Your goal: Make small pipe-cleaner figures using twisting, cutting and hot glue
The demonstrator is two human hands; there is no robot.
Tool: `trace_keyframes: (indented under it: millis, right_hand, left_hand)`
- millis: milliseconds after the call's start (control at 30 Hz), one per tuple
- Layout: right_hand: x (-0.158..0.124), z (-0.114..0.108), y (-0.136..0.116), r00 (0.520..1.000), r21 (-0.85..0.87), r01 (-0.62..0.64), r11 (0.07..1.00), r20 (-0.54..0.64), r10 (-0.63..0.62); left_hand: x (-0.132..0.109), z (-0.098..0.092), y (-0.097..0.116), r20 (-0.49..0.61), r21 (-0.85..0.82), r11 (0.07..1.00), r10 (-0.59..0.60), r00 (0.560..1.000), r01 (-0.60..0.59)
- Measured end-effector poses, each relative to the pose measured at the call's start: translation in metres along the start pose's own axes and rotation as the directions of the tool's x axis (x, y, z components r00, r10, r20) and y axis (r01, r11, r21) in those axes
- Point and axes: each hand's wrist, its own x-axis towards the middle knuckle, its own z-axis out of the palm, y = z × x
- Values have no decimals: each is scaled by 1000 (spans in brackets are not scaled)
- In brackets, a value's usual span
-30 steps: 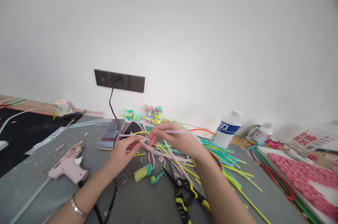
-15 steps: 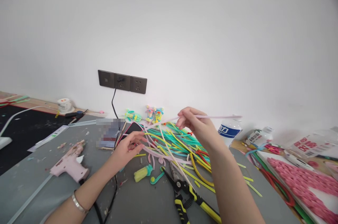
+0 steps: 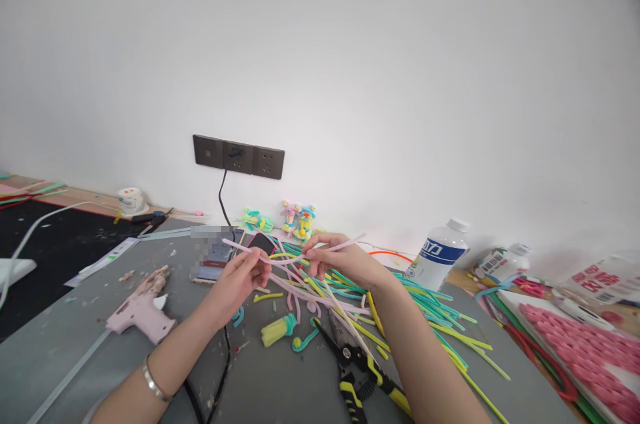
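Note:
Both hands hold one pale pink pipe cleaner point(image 3: 287, 255) a little above the grey table point(image 3: 280, 384). My left hand point(image 3: 240, 277) pinches it near its left part, and its free end sticks out to the left. My right hand point(image 3: 335, 261) pinches it further right, with the other end pointing up and right. Under the hands lies a heap of green, yellow and pink pipe cleaners point(image 3: 400, 304).
A pink glue gun point(image 3: 143, 307) lies at left, its black cord running to the wall socket point(image 3: 239, 156). Black-and-yellow pliers point(image 3: 357, 374) lie near the front. A phone point(image 3: 260, 243), small figures point(image 3: 297, 219), white bottles point(image 3: 437, 252) and a pink tray point(image 3: 590, 347) are about.
My right hand, raised to the right with the pink pipe cleaner half a second ago, has come back down and left. My left hand has closed on the same pipe cleaner.

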Motion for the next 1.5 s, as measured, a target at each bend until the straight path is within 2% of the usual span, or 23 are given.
trace_keyframes:
  millis: [100, 167, 267, 367, 467, 600, 733, 867, 933, 1033, 1167, 1300, 1400, 1500]
  right_hand:
    - [-4, -7, -6, 994, 75, 55, 996, -97, -48]
    - [-7, -11, -11, 989, 95, 84, 992, -129, -71]
    - [-9, -10, -13, 994, 43, 70, 997, -93, -66]
    - [-6, -1, -9, 1000, -100, 12, 995, -24, -15]
    - [0, 17, -4, 998, -164, -46, 985, 35, 52]
    - [5, 41, -1, 988, -138, -59, 989, 134, 77]
    - [4, 55, -1, 981, -113, -33, 993, 186, 54]
    - [5, 57, -1, 974, -141, -23, 990, 220, 54]
    - [5, 54, -1, 980, -159, 6, 987, 198, 26]
    - [4, 49, 0, 992, -232, 52, 971, 127, -23]
    - [1, 57, 0, 1000, -466, -2, 885, 17, 12]
    - [1, 76, 4, 997, -638, 26, 769, -40, -66]
    - [2, 81, 7, 998, -594, 54, 803, -1, -68]
    - [3, 78, 7, 998, -523, 69, 849, 30, -62]
  left_hand:
    - [1, -2, -4, 40, 57, 997, -46, 998, 44]
    - [2, -3, -8, 73, 174, 984, -33, 997, 20]
    - [0, -4, -12, 172, 424, 902, 2, 985, -76]
    - [-6, -1, -11, 270, 561, 813, -2, 963, -156]
    - [-10, 2, -7, 357, 625, 747, -12, 934, -229]
    - [-13, 3, -6, 414, 678, 682, -44, 909, -275]
    - [-14, 3, -10, 442, 645, 713, -55, 895, -275]
    - [-14, 3, -10, 471, 591, 759, -51, 881, -273]
    - [-12, 2, -10, 456, 580, 763, -13, 890, -286]
    - [-7, -3, -10, 357, 543, 791, 85, 930, -281]
    - [1, -7, -11, 239, 396, 887, 150, 959, -237]
    - [2, -5, -9, 162, 367, 917, 105, 981, -159]
    - [-1, -2, -4, 108, 387, 918, 44, 993, -83]
    - [-3, 0, 0, 84, 332, 942, 16, 996, -43]
